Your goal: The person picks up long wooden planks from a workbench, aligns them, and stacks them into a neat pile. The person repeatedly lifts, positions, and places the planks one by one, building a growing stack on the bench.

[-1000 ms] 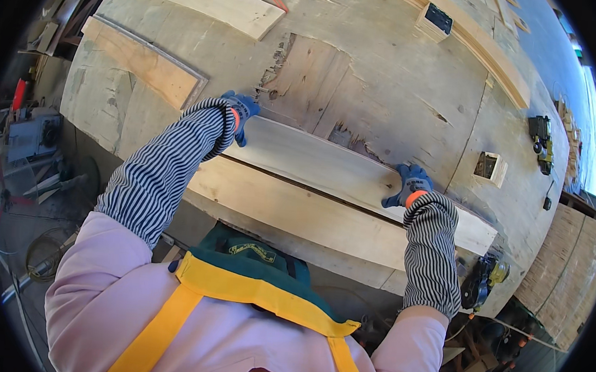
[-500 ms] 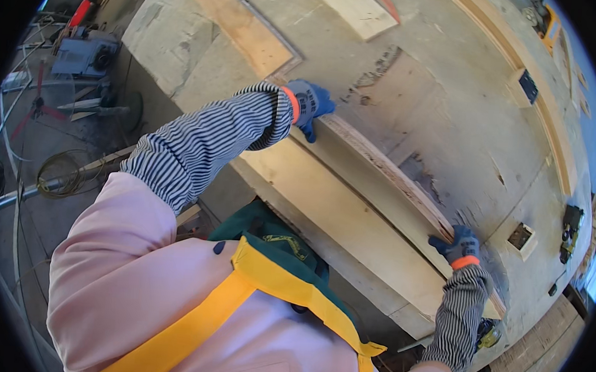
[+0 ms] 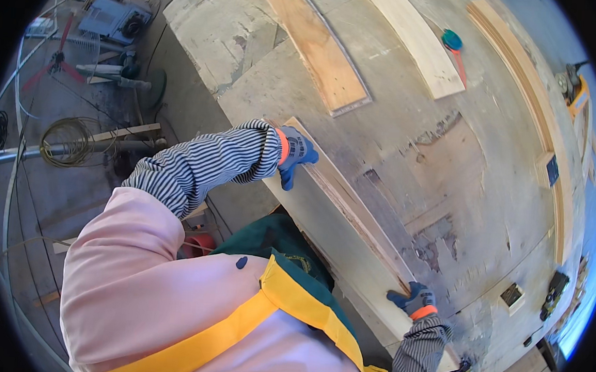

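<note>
A long wooden board with a rough, layered edge lies slantwise along the near side of the worktable, between my two hands. My left hand, in a blue-grey glove with an orange cuff, grips its far left end, thumb on the near face and fingers over the edge. At the near right end my right hand, gloved alike, is closed on the board's edge. The fingertips of both hands are partly hidden. Whether another board lies beneath the held one, I cannot tell.
Farther up the concrete-like tabletop lie an orange-brown plank, a pale plank and a green-headed brush. Long wooden strips run along the right. A small wooden block sits nearby. Coiled wire lies on the left floor.
Both hands and the board have shifted left and toward me relative to the table. The gap between the held board and the plank beside it no longer shows. My view has turned.
</note>
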Available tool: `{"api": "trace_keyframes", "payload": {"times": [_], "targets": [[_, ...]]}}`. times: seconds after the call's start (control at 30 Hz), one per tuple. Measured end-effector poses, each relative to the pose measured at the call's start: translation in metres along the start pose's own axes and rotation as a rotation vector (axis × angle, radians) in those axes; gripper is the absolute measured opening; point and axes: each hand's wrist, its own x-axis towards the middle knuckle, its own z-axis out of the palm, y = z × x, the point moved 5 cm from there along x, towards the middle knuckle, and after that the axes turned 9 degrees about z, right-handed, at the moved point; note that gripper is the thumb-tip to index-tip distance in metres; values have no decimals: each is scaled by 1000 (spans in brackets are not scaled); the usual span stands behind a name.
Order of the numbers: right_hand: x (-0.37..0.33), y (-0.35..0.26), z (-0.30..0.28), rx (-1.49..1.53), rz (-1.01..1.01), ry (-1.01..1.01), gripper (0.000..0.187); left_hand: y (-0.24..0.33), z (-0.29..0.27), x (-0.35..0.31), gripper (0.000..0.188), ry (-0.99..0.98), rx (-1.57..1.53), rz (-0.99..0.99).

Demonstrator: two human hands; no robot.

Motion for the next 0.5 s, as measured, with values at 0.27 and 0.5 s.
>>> {"api": "trace_keyframes", "payload": {"times": [0.27,0.5], "targets": [[-12,-18,33,54,-142,693,99,-17,47,26,114,299,255,28],[20,-14,14,51,18,361,117,-18,19,56,114,105,243,14]]}}
